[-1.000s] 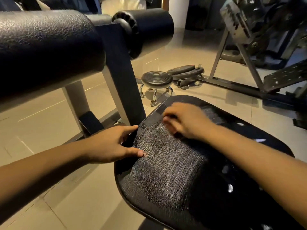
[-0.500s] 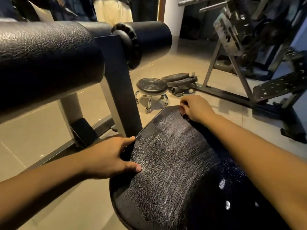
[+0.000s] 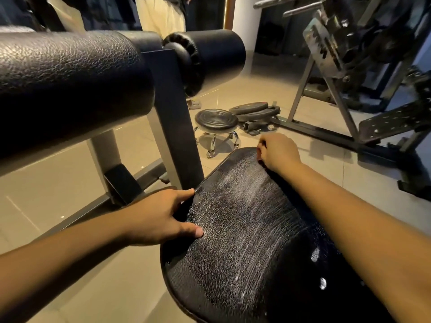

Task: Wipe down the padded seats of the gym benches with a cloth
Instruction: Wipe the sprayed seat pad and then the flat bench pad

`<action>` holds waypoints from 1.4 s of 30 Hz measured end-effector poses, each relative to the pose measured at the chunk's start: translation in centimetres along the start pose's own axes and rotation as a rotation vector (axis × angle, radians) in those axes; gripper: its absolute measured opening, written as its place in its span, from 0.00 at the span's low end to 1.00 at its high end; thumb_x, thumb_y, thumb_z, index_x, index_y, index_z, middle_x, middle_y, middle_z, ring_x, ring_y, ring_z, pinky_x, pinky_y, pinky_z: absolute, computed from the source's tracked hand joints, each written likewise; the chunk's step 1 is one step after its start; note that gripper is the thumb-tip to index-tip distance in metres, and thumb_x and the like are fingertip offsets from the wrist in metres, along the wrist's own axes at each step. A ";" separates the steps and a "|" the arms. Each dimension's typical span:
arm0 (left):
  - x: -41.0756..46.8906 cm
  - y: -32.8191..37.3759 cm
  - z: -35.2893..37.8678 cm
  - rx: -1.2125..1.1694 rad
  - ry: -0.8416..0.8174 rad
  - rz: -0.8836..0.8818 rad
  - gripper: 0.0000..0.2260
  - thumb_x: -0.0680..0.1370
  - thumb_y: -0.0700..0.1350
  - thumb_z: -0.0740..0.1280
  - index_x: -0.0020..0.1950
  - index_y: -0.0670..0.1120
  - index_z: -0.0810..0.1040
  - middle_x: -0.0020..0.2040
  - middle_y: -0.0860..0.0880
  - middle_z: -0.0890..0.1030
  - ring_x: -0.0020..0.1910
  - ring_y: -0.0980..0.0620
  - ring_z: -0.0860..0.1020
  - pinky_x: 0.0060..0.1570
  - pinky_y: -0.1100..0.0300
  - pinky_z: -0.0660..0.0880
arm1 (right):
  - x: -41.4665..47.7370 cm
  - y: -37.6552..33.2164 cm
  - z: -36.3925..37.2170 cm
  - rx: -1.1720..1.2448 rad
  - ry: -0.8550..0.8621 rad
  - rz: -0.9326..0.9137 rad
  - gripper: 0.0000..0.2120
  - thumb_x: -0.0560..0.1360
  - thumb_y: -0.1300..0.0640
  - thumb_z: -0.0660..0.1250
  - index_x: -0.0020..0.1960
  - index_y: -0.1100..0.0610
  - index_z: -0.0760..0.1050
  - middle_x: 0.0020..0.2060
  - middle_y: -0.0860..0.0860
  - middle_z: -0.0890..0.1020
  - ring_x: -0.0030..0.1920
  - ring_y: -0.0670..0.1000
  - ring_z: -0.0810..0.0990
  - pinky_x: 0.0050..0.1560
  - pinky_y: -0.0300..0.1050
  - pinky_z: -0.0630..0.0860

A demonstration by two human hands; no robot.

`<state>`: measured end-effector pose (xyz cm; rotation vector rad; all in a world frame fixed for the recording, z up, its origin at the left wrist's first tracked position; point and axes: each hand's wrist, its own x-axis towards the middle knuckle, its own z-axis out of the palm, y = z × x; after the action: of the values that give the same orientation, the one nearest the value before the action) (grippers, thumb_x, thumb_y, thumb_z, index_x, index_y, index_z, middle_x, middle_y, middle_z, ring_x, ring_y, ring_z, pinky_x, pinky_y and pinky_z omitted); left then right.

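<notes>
A black padded seat with cracked, streaky wet vinyl fills the lower middle of the view. My left hand grips its left edge, thumb on top and fingers over the side. At the seat's far edge my right hand is curled round a dark cloth. Only a sliver of the cloth shows under the fingers.
Two black roller pads on a steel post stand close on the left. Beyond the seat are a small round wheeled stool and weight plates on the tiled floor. A machine frame stands at right. A person's legs show at the back.
My right hand slid from the seat's middle to its far edge, leaving wet streaks behind. My left hand kept its grip on the left edge.
</notes>
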<state>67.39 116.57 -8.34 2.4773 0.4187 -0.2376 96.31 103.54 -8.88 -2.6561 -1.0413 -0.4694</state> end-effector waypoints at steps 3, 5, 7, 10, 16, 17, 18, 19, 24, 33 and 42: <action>-0.2 -0.1 0.0 -0.011 -0.002 0.026 0.41 0.73 0.62 0.72 0.81 0.57 0.57 0.71 0.64 0.70 0.56 0.69 0.71 0.58 0.77 0.64 | -4.2 -4.9 -1.3 0.133 -0.139 -0.218 0.08 0.82 0.52 0.62 0.50 0.51 0.79 0.47 0.51 0.82 0.49 0.56 0.79 0.49 0.50 0.76; 0.0 -0.3 0.0 -0.024 -0.004 0.044 0.38 0.73 0.61 0.73 0.79 0.58 0.61 0.61 0.70 0.69 0.48 0.76 0.72 0.48 0.83 0.65 | -8.6 -7.3 -2.9 0.273 -0.226 -0.496 0.07 0.81 0.51 0.63 0.52 0.49 0.80 0.47 0.50 0.80 0.49 0.55 0.79 0.48 0.50 0.75; 0.1 -0.4 -0.1 -0.032 -0.004 0.044 0.39 0.72 0.62 0.73 0.80 0.58 0.60 0.61 0.69 0.70 0.50 0.73 0.72 0.47 0.82 0.67 | -10.7 -7.1 -3.0 0.338 -0.256 -0.674 0.06 0.81 0.51 0.64 0.53 0.48 0.79 0.46 0.49 0.79 0.46 0.54 0.79 0.45 0.49 0.75; 0.2 -0.4 0.0 -0.032 -0.003 0.021 0.41 0.72 0.62 0.72 0.81 0.58 0.57 0.69 0.63 0.71 0.55 0.67 0.71 0.57 0.75 0.66 | -5.7 -2.9 -2.1 0.175 -0.184 -0.370 0.06 0.82 0.51 0.63 0.50 0.46 0.79 0.44 0.43 0.80 0.45 0.48 0.78 0.47 0.47 0.74; 0.2 -0.1 0.0 -0.069 0.012 0.005 0.42 0.70 0.62 0.73 0.80 0.59 0.59 0.67 0.67 0.70 0.60 0.65 0.71 0.64 0.68 0.65 | -1.3 1.4 -0.8 -0.087 -0.052 0.085 0.06 0.80 0.56 0.64 0.51 0.54 0.80 0.48 0.55 0.83 0.48 0.59 0.80 0.47 0.49 0.77; 0.3 -0.2 0.0 -0.075 0.012 -0.002 0.41 0.69 0.62 0.74 0.79 0.60 0.59 0.64 0.69 0.69 0.59 0.65 0.71 0.64 0.67 0.65 | -2.2 -0.7 -1.0 -0.013 -0.100 -0.015 0.06 0.81 0.55 0.64 0.51 0.53 0.80 0.48 0.53 0.83 0.48 0.57 0.79 0.50 0.50 0.78; 0.4 -0.2 0.0 -0.082 0.010 -0.007 0.41 0.69 0.62 0.74 0.78 0.62 0.60 0.61 0.71 0.68 0.57 0.67 0.72 0.64 0.68 0.66 | -3.2 -2.7 -1.4 0.083 -0.151 -0.147 0.07 0.82 0.53 0.64 0.52 0.52 0.81 0.49 0.51 0.83 0.49 0.54 0.79 0.52 0.50 0.77; 0.5 -0.2 0.0 -0.086 0.005 -0.009 0.39 0.68 0.62 0.74 0.76 0.64 0.61 0.58 0.75 0.68 0.54 0.70 0.74 0.62 0.72 0.67 | -4.1 -4.2 -1.7 0.168 -0.217 -0.276 0.07 0.82 0.51 0.64 0.53 0.51 0.81 0.48 0.49 0.82 0.49 0.52 0.78 0.53 0.49 0.76; 0.6 -0.1 0.0 -0.064 0.017 -0.032 0.33 0.68 0.61 0.76 0.68 0.69 0.62 0.52 0.75 0.70 0.48 0.74 0.75 0.47 0.78 0.70 | -1.1 -0.2 -1.1 -0.038 -0.172 -0.120 0.07 0.82 0.53 0.63 0.51 0.50 0.80 0.48 0.51 0.83 0.49 0.56 0.80 0.50 0.50 0.77; 0.4 -0.1 0.0 -0.049 0.031 -0.017 0.42 0.68 0.63 0.75 0.79 0.59 0.62 0.58 0.71 0.71 0.51 0.71 0.73 0.51 0.76 0.69 | -4.8 -5.2 -2.3 0.154 -0.303 -0.457 0.08 0.82 0.50 0.64 0.51 0.50 0.80 0.47 0.48 0.82 0.48 0.50 0.78 0.51 0.48 0.75; 0.4 -0.4 0.1 -0.086 0.026 -0.025 0.44 0.69 0.62 0.75 0.80 0.57 0.60 0.75 0.55 0.70 0.62 0.61 0.71 0.67 0.60 0.69 | -4.9 -1.2 -2.1 0.015 -0.146 -0.147 0.07 0.81 0.53 0.62 0.53 0.51 0.78 0.49 0.53 0.82 0.51 0.58 0.80 0.49 0.51 0.76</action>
<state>67.63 116.94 -8.74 2.3948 0.4611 -0.1943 91.68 100.72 -8.67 -2.6450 -1.2840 -0.2977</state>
